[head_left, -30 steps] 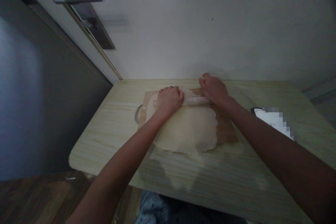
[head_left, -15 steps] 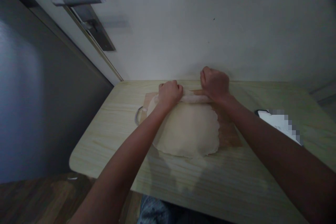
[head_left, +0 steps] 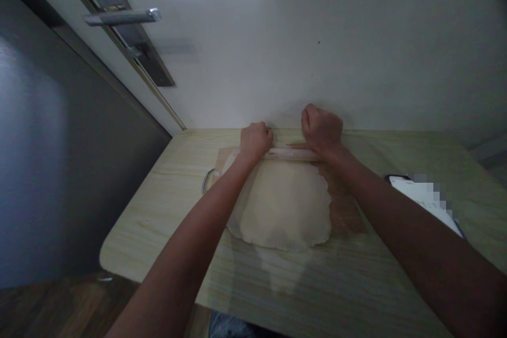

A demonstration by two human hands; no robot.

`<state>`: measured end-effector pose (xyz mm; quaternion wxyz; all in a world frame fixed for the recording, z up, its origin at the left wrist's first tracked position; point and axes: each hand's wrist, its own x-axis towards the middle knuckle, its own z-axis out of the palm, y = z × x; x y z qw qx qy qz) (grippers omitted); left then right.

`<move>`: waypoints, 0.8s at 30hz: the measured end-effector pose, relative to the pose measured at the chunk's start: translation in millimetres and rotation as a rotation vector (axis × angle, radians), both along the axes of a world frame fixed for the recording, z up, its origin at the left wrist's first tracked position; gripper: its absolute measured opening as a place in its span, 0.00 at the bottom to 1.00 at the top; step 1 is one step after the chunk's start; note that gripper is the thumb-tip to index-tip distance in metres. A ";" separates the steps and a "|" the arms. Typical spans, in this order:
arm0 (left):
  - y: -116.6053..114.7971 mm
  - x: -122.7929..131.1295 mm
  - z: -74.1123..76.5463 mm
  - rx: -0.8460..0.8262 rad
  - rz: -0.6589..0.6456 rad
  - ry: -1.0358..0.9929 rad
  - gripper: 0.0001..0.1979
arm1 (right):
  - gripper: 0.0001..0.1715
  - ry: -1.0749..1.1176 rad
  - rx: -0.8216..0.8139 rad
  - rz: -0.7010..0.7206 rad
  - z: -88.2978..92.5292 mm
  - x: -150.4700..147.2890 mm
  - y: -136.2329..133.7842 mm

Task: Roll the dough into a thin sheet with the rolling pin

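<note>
A pale, thin sheet of dough with an uneven edge lies spread over a brown wooden board, overhanging its near side. Across the dough's far end rests a light rolling pin. My left hand is closed at the pin's left part, knuckles up. Curled into a fist, my right hand bears on the right part with its heel and wrist close to the wood. Both pin ends are hidden by my hands and wrists. On the board's left side is a metal ring handle.
The board sits on a light wood-grain table with a rounded left corner. A phone lies on the right, beside my right forearm. Directly behind the table rises a white door with a metal lever handle.
The view has tilted up a little, so the table sits lower and more window shows. My hands stay at the rolling pin, which now shows more plainly between them.
</note>
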<state>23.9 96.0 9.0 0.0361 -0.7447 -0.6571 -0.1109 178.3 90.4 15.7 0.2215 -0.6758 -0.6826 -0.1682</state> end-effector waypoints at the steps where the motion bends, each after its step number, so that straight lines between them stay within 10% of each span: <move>1: 0.7 -0.1 -0.4 0.001 0.000 0.002 0.17 | 0.23 0.002 0.003 -0.004 0.0 0.1 0.2; 24: -63.5 -3.2 0.5 -0.018 0.007 0.041 0.20 | 0.21 -0.013 -0.149 -0.013 -3.1 -10.5 -61.5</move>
